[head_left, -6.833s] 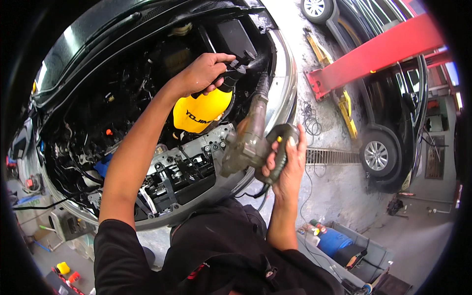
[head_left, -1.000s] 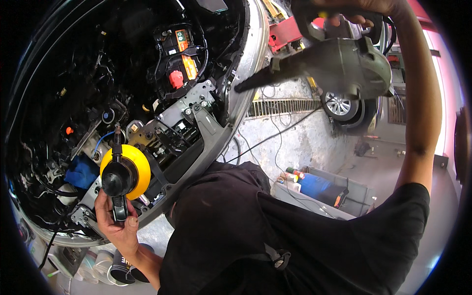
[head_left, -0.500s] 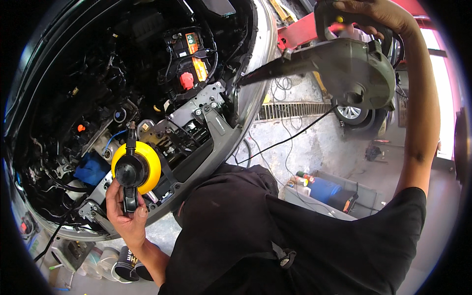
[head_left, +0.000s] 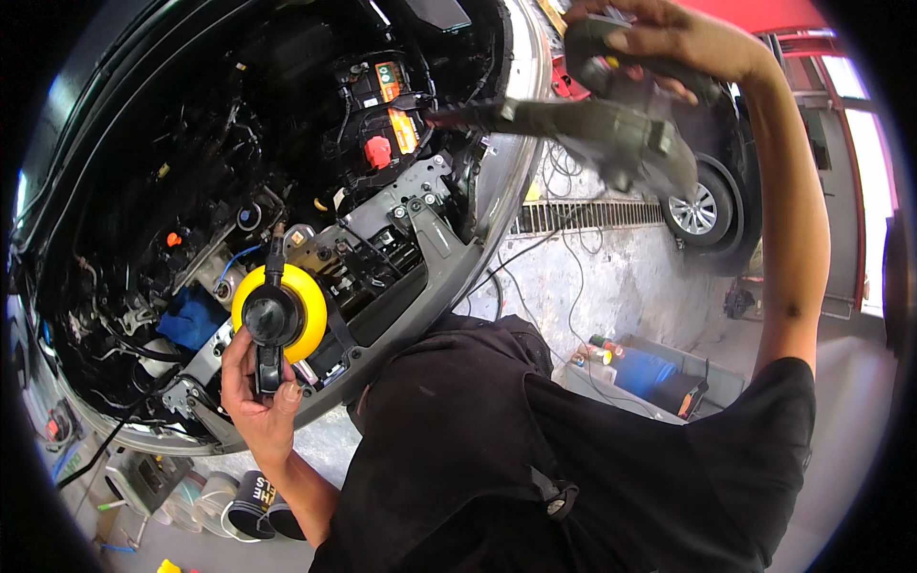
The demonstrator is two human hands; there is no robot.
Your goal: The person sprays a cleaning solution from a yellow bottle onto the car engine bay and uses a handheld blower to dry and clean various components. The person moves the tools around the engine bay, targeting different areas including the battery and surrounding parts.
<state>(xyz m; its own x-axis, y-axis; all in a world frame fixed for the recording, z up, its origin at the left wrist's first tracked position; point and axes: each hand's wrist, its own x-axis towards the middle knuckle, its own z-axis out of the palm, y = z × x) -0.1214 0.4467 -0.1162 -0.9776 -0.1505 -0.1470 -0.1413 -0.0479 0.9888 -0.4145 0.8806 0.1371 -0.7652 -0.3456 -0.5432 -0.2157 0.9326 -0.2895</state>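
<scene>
Left hand [head_left: 256,396] has a closed grip on the black handle of one yellow sprayer [head_left: 277,310], low at the engine bay [head_left: 239,172] front edge. Right hand [head_left: 669,43] grips one grey blower [head_left: 611,129], nozzle by the battery [head_left: 382,115]. I'd keep both steady and aimed inside.

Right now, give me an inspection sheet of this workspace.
Surface: open engine bay, bumper off, metal front frame bare.
Job's things: yellow sprayer with black head; grey blower, nozzle aimed into the bay.
Clutter: blue rag in the bay; cans and a tray of bottles on the floor.
Hands: left hand grips the sprayer handle; right hand holds the blower raised.
Cables: loose leads across the floor.
Surroundings: floor drain grate, car wheel, red lift.
</scene>
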